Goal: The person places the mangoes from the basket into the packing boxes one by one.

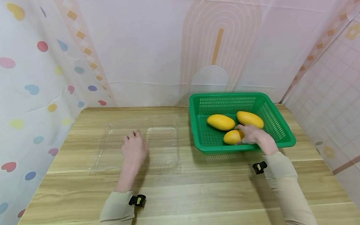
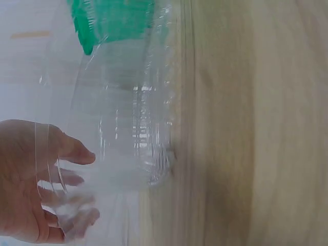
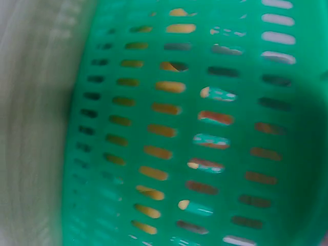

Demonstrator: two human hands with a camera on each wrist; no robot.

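Note:
In the head view, my right hand [image 1: 251,135] reaches over the front rim of the green basket [image 1: 204,149]. Its thumb and fingers hold the nearest yellow mango [image 1: 231,137] at its right end. Two more mangoes, one on the left [image 1: 221,122] and one at the right [image 1: 250,119], lie behind it. My left hand [image 1: 134,147] is at the middle of an opened clear plastic box [image 1: 163,145]. In the left wrist view, the fingers look loosely bent and spread, seen partly through the plastic; whether they touch it, I cannot tell.
Both containers stand on a wood-grain table [image 1: 189,196]. A patterned cloth [image 1: 147,50] hangs behind and along both sides. Through the slots of the basket wall [image 3: 195,133], bits of yellow fruit and the hand show in the right wrist view.

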